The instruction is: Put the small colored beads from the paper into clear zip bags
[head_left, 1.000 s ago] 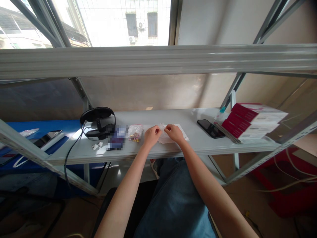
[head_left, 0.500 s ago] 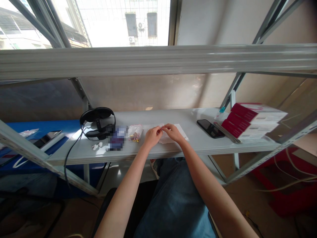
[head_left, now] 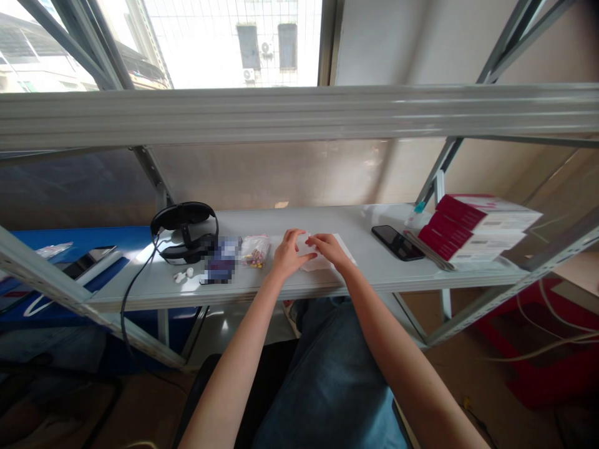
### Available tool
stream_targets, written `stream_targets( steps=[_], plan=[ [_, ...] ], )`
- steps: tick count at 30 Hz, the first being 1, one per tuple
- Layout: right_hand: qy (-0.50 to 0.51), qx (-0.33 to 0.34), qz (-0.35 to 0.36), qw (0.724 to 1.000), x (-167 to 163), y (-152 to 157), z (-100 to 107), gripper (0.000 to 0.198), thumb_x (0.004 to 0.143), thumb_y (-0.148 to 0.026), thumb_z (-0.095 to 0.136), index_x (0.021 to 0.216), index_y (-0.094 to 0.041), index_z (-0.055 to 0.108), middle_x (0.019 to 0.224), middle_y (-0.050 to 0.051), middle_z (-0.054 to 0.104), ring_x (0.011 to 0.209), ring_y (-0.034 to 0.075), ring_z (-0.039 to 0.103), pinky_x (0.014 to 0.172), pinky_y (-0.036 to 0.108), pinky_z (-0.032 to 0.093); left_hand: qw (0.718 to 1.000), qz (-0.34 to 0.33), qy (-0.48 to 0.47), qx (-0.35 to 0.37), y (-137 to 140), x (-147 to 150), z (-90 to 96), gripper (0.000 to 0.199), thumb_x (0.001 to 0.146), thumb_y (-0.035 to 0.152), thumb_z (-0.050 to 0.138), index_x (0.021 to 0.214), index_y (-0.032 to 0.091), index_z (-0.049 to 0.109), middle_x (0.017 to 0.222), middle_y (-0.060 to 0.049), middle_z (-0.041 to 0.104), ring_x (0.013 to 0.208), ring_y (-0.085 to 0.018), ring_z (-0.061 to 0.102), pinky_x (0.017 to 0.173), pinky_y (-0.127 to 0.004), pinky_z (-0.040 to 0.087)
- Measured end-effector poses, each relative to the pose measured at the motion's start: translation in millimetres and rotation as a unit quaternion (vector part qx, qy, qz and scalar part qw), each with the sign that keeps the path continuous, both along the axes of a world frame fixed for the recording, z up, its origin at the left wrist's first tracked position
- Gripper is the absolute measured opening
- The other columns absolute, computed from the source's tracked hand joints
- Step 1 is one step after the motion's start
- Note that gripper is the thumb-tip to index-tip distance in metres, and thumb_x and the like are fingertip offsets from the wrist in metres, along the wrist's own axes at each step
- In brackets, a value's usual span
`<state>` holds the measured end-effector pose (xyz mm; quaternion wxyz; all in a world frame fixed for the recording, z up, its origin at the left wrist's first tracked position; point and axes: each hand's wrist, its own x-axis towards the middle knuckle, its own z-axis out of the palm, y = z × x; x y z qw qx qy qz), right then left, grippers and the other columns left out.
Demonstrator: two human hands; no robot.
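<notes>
My left hand and my right hand meet over a small clear plastic bag that lies on a stack of white bags on the grey metal shelf. The fingers of both hands pinch the bag's top edge between them. The left hand's fingers are spread over the bag's left end. Just left of my left hand lies another small clear bag with coloured bits inside.
A black headset with a cable and white earbuds sit at the shelf's left. A black phone and red-and-white boxes lie at the right. A blue table stands further left, with a steel beam overhead.
The hands have lowered the bag onto the stack. My left hand's fingers have spread out over it, and my right hand has moved slightly toward the left one.
</notes>
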<state>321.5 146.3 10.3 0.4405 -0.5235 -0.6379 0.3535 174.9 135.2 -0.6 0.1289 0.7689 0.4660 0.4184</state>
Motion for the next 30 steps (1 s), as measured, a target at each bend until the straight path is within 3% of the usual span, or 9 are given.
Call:
stream_targets(
  steps=[5,14,19,24,30],
  plan=[
    [0.031,-0.021,0.016,0.999,0.3,0.4,-0.5,0.032,0.071,-0.040,0.049,0.071,-0.013,0.066,0.071,0.005,0.064,0.061,0.012,0.050,0.060,0.024,0.038,1.000,0.004,0.027,-0.003,0.6,0.4,-1.9,0.063,0.064,0.039,0.071,0.118,0.028,0.043,0.112,-0.001,0.052,0.064,-0.009,0.051,0.062,-0.025,0.042],
    [0.015,-0.036,0.034,0.999,1.3,1.5,-2.0,0.034,0.073,-0.042,0.049,0.072,-0.013,0.067,0.069,0.004,0.063,0.061,0.012,0.050,0.060,0.025,0.038,0.997,0.030,0.073,0.003,-1.2,0.8,-0.9,0.066,0.065,0.045,0.068,0.122,0.027,0.042,0.115,-0.003,0.053,0.083,-0.015,0.057,0.070,-0.026,0.044],
    [-0.014,0.011,0.001,1.000,3.1,4.4,-4.4,0.035,0.077,-0.044,0.044,0.073,-0.015,0.064,0.067,0.003,0.062,0.062,0.013,0.052,0.060,0.025,0.039,0.994,0.045,0.096,-0.004,-2.4,1.4,1.0,0.063,0.066,0.047,0.066,0.122,0.026,0.043,0.113,-0.003,0.054,0.085,-0.016,0.057,0.071,-0.026,0.044],
    [-0.133,0.062,-0.125,0.981,16.3,5.9,-6.6,0.023,0.073,-0.029,0.050,0.089,-0.019,0.063,0.077,0.003,0.064,0.067,0.014,0.055,0.063,0.026,0.040,0.992,0.054,0.114,-0.014,-2.7,1.2,1.0,0.061,0.067,0.048,0.065,0.120,0.027,0.046,0.110,-0.003,0.055,0.088,-0.017,0.057,0.074,-0.026,0.044],
    [-0.266,0.043,-0.118,0.956,24.5,-0.8,-4.6,0.027,0.067,-0.025,0.057,0.093,-0.023,0.062,0.081,0.001,0.065,0.070,0.015,0.055,0.062,0.026,0.038,0.991,0.044,0.123,-0.021,0.2,0.6,-3.5,0.060,0.068,0.048,0.065,0.120,0.026,0.046,0.109,-0.004,0.056,0.098,-0.020,0.056,0.079,-0.029,0.044]
  ],
)
